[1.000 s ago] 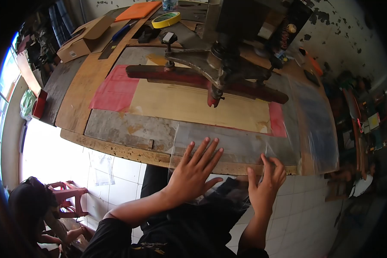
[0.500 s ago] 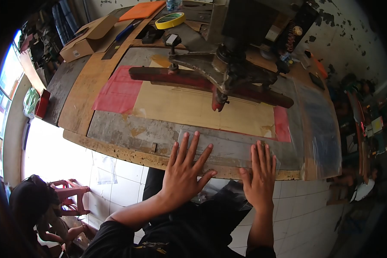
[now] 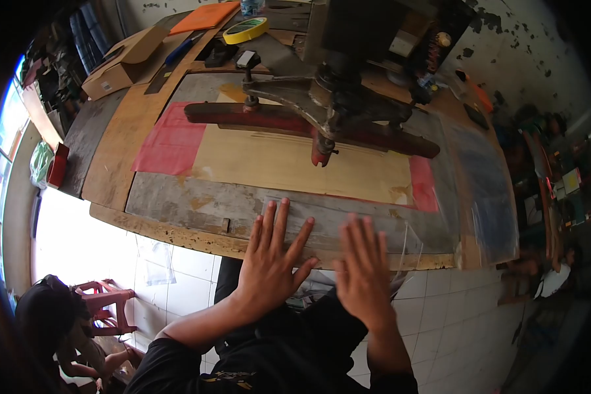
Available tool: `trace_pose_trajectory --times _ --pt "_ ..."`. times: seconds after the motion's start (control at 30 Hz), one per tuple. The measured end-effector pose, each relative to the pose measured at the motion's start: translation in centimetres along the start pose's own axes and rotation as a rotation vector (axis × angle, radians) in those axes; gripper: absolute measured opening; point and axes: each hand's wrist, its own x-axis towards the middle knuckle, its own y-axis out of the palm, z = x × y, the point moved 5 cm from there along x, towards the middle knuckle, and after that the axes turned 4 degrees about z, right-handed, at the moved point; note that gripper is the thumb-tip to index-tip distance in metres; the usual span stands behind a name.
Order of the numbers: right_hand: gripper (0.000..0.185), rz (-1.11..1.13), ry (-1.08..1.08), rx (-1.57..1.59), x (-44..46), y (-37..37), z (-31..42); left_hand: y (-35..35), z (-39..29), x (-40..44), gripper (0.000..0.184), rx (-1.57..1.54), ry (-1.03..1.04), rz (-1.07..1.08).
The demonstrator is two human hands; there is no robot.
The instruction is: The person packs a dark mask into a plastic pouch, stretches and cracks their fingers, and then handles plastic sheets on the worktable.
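A clear plastic sheet (image 3: 323, 226) lies along the front edge of the grey work plate (image 3: 177, 190); its right end stands up a little off the surface. My left hand (image 3: 269, 266) rests flat on its left part, fingers spread. Over the middle of the sheet is my right hand (image 3: 364, 279), fingers stretched out and blurred by motion; whether it touches the plastic I cannot tell. Behind both hands a beige panel (image 3: 276, 167) with pink ends (image 3: 171, 141) is set in the plate. Above that panel hangs a machine head with a long dark red bar (image 3: 269, 119).
A stack of clear plastic sheets (image 3: 482, 197) lies at the right table end. Yellow tape (image 3: 246, 31), a cardboard box (image 3: 121, 65) and an orange folder (image 3: 203, 18) sit at the back left. A person (image 3: 59, 328) is low at the left, near a red stool (image 3: 108, 302).
My right hand has slid left, closer to my left hand, and the plastic's right end has come up. The left hand stays flat in place. The view has shifted slightly.
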Motion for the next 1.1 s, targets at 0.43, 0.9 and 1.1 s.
trace_pose_trajectory --times 0.43,0.9,1.1 --pt "0.043 -0.031 0.097 -0.042 -3.3 -3.3 -4.8 -0.6 0.8 0.0 0.065 -0.057 -0.005 -0.013" --pt "0.042 -0.250 0.160 0.122 -5.7 -3.0 -8.2 -1.2 1.4 -0.7 0.067 0.002 0.016 -0.068" --pt "0.054 -0.317 0.300 0.089 -7.1 -2.6 -7.9 -1.1 1.2 -0.8 0.067 0.014 0.027 -0.094"
